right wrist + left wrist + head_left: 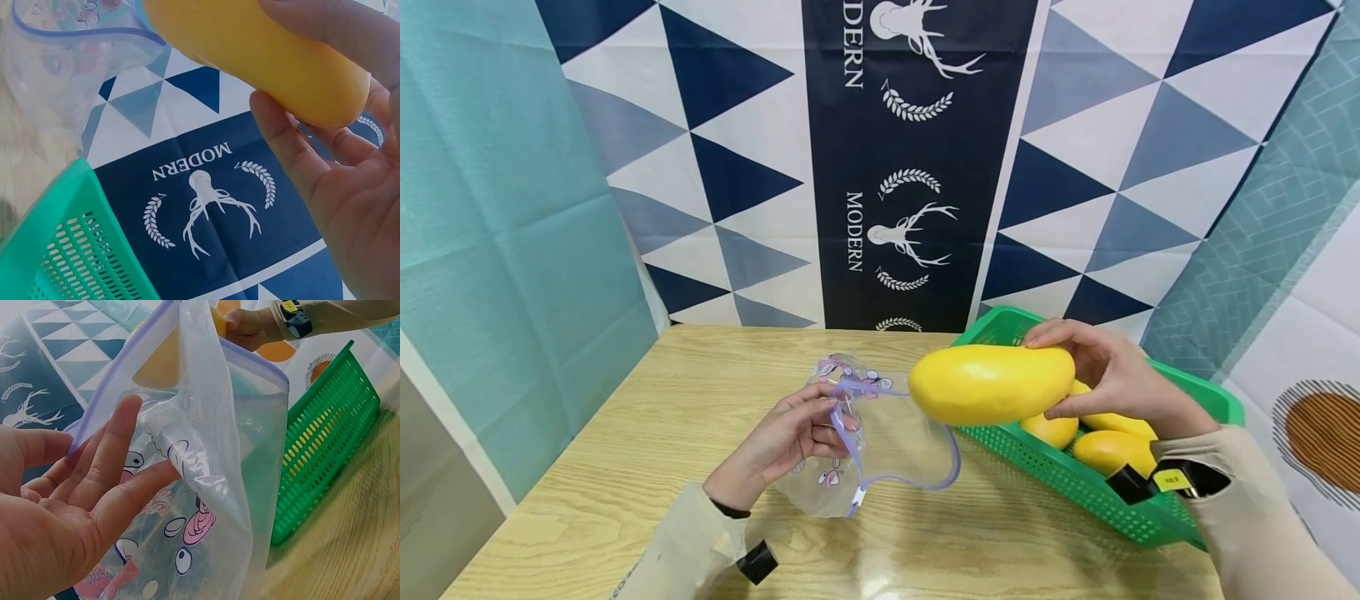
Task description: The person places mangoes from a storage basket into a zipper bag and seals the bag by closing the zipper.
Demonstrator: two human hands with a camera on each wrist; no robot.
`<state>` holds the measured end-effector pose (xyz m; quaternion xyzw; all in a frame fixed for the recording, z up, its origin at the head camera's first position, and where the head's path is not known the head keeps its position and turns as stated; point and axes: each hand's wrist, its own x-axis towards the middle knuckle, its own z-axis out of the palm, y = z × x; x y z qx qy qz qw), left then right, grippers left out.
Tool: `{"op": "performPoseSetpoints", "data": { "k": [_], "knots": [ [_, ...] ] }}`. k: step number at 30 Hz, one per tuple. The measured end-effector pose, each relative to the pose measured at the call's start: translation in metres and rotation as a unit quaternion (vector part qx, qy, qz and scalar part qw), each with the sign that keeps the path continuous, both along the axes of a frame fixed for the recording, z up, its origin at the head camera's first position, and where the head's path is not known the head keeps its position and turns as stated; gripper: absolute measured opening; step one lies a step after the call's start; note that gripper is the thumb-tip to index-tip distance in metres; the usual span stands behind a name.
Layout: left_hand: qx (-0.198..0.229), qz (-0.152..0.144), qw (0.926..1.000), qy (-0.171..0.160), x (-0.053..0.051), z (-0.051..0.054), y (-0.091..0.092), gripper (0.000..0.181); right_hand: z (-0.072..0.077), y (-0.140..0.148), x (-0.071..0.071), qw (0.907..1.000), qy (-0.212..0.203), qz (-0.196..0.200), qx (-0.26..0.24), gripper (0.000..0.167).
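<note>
Patterned cloth point(910, 167) hung behind a wood-grain table point(647, 417), and I took my bearings from the green basket point(1090, 492) standing on it. Left of the basket I had the clear bag point(820, 487), its purple-rimmed mouth agape and turned towards the basket. The left hand point(797, 433) pinched that rim between thumb and fingers. The right hand point(1105, 367), above the basket, gripped one end of a yellow mango point(992, 383), fingers over the top and thumb beneath; the fruit reached past the basket's left side, towards the bag's mouth. Whether its tip had crossed the rim, I couldn't tell.

By my reckoning the work was at an early stage: one fruit was out of the basket, other mangoes point(1112, 450) lay inside it, and I saw none in the bag.

For moving, I had most freedom over the bare wood left of the basket, beyond the bag. Tighter spots were the basket's raised walls, below the right hand, and the table's far edge, which ran along the cloth near the basket's far end.
</note>
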<state>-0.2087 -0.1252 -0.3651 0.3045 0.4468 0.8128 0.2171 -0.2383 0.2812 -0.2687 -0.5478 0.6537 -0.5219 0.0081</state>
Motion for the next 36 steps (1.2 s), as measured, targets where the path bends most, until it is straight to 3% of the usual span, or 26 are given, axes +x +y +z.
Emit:
{"op": "performPoseSetpoints", "data": {
  "k": [7,15,21,28,36],
  "knots": [
    [-0.009,0.007,0.9999,0.001,0.001,0.001,0.000,0.025,-0.001,-0.005,0.005,0.9989,-0.016,-0.029,0.033,0.070],
    [-0.019,0.010,0.9997,0.010,0.001,0.001,0.000,0.028,-0.004,-0.014,0.004,0.9994,0.012,0.016,0.029,0.071],
    [-0.018,0.009,0.9997,0.016,0.001,0.001,-0.001,0.028,-0.006,-0.017,0.009,0.9984,-0.011,-0.017,0.054,0.068],
    [-0.021,0.008,0.9996,0.018,0.001,0.001,0.000,0.028,-0.009,-0.022,0.008,0.9991,0.009,0.009,0.041,0.072],
    [-0.013,0.002,0.9997,0.018,0.001,0.001,0.000,0.030,-0.011,-0.027,0.013,0.9980,0.025,-0.019,0.056,0.069]
  ]
}}
